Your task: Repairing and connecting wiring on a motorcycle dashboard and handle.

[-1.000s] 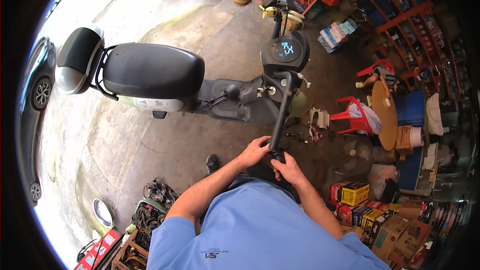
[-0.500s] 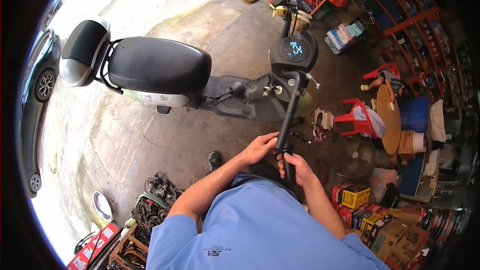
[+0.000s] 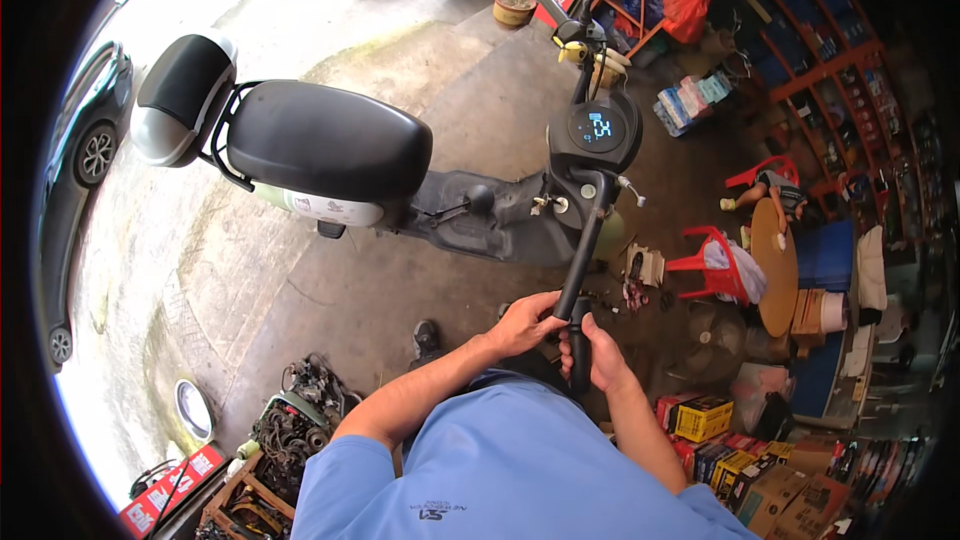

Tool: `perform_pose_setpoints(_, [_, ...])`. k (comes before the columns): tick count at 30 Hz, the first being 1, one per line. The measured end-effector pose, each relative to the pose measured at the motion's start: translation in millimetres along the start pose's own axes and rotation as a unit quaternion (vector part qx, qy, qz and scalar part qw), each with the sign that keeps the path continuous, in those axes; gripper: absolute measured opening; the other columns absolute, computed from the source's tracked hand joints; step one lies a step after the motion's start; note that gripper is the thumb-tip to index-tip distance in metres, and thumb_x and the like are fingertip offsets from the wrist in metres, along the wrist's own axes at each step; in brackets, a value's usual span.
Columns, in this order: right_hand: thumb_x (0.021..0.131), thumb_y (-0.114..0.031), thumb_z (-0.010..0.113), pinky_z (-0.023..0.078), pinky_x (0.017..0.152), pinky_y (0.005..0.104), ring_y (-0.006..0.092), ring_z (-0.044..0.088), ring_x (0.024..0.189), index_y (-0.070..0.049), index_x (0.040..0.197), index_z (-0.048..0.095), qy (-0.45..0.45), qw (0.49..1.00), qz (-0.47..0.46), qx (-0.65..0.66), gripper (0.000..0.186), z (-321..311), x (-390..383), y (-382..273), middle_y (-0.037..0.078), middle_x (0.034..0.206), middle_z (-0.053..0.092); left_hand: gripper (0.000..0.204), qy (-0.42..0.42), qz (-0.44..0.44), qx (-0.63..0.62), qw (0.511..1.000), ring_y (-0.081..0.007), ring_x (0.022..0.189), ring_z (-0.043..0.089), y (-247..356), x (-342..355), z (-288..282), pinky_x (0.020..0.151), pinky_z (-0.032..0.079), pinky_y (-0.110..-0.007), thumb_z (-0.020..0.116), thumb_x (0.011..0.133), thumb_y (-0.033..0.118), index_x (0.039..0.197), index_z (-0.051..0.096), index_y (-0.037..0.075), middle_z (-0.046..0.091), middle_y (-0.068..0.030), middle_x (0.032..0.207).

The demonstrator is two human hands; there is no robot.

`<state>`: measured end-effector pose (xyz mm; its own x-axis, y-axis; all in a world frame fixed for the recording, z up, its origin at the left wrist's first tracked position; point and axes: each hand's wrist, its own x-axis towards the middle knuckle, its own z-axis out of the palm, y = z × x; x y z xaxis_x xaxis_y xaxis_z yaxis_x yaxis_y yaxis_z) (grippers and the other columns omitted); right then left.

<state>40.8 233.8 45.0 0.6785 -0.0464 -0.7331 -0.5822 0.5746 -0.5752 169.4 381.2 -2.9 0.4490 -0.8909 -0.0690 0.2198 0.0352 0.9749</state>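
An electric scooter stands sideways before me, its black seat [image 3: 325, 140] on the left and its lit round display [image 3: 597, 130] on the right. The near handlebar [image 3: 587, 255] reaches down toward my body. My left hand [image 3: 530, 324] is closed at the bar's lower part, fingertips against it. Just beyond, my right hand [image 3: 602, 352] has its fingers wrapped round the black handlebar grip [image 3: 580, 370], thumb along its side. The two hands nearly meet at the inner end of the grip. Parts of the fingers are hidden behind the bar.
Cartons [image 3: 785, 490] and small boxes pile up at the lower right. Tangled parts [image 3: 300, 415] lie at the lower left. A red chair [image 3: 712, 260] and round table [image 3: 775, 265] stand right, with another person [image 3: 782, 190] there. Shelves [image 3: 830, 60] line the far right.
The view has shifted slightly, so the scooter appears lower. My hands stay at the grip's inner end; more of the grip now shows below my right hand.
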Motion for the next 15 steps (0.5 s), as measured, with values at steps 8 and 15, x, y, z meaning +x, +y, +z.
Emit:
perform_pose_setpoints(8, [0.093, -0.060, 0.047, 0.046, 0.056, 0.0347, 0.0187, 0.051, 0.059, -0.006, 0.098, 0.054, 0.007, 0.999, 0.005, 0.041, 0.054, 5, -3, -3, 0.007, 0.075, 0.052, 0.044, 0.036, 0.032, 0.009, 0.999, -0.0125, 0.091, 0.060, -5, 3, 6, 0.085, 0.049, -0.030, 0.059, 0.093, 0.016, 0.135, 0.051, 0.005, 0.066, -0.0075, 0.099])
perform_pose_setpoints(15, [0.094, -0.057, 0.047, 0.046, 0.055, 0.0332, 0.0187, 0.051, 0.059, -0.014, 0.107, 0.053, 0.008, 0.999, 0.010, 0.037, 0.046, 1, -3, -4, 0.007, 0.077, 0.052, 0.044, 0.052, 0.037, 0.026, 0.998, -0.0132, 0.093, 0.060, -8, 6, 9, 0.085, 0.048, -0.030, 0.061, 0.093, 0.021, 0.133, 0.053, 0.005, 0.066, -0.0080, 0.100])
